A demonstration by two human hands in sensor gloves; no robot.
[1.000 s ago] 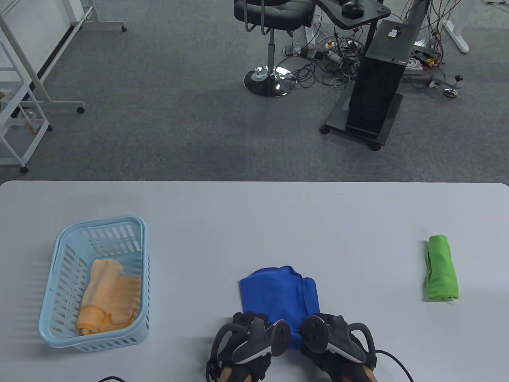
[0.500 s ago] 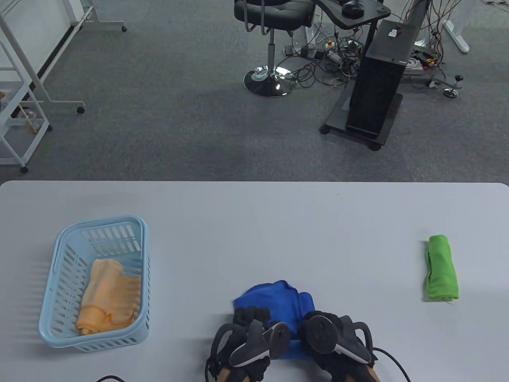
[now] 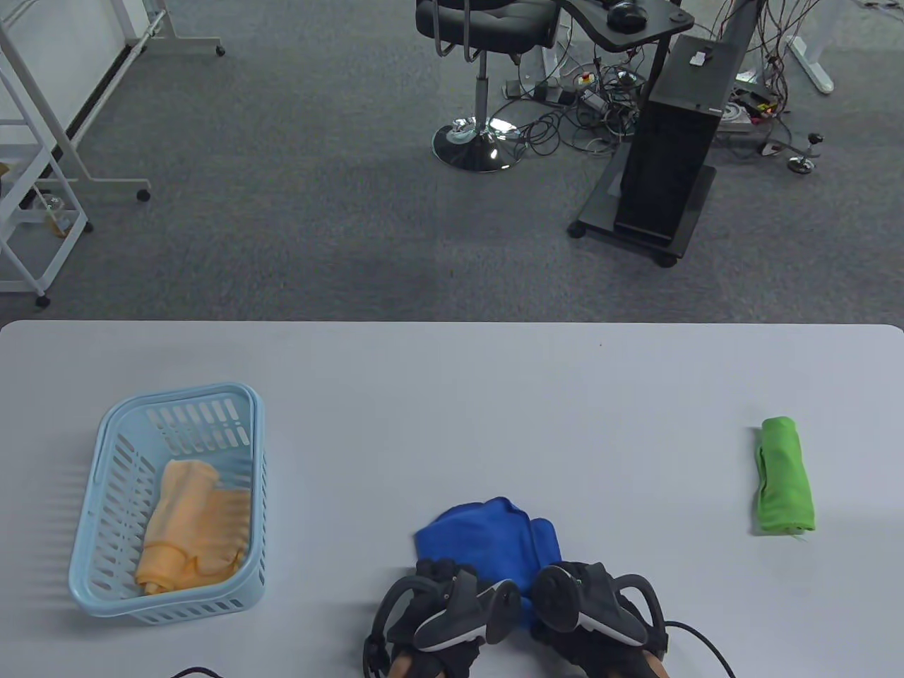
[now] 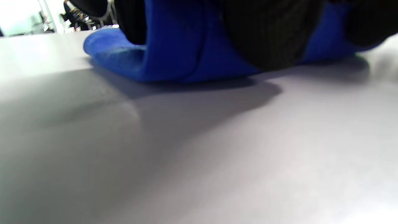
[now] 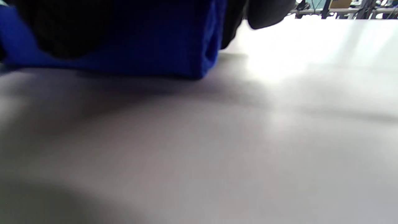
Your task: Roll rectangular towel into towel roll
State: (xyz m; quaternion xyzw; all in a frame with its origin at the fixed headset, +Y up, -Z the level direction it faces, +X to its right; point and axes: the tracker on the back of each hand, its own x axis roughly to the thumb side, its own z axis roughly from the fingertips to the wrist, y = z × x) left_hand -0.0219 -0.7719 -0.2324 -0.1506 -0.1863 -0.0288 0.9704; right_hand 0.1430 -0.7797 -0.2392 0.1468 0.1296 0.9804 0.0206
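Both hands on blue towel [image 3: 494, 537] at near table edge, centre. Left hand [image 3: 441, 614] fingers curled over towel's near-left part; in left wrist view dark glove fingers [image 4: 273, 34] wrap the blue fold. Right hand [image 3: 600, 611] likewise, fingers [image 5: 59, 28] curled round cloth. Hands side by side, backs up, trackers nearly touching, wrists entering from bottom edge. Towel bunched, far part loose on grey table [image 3: 452, 395]. Blue basket [image 3: 106, 537] w/ orange cloth [image 3: 194, 526] at left; green roll [image 3: 784, 477] at right. Carpet, office chair [image 3: 484, 42] beyond.
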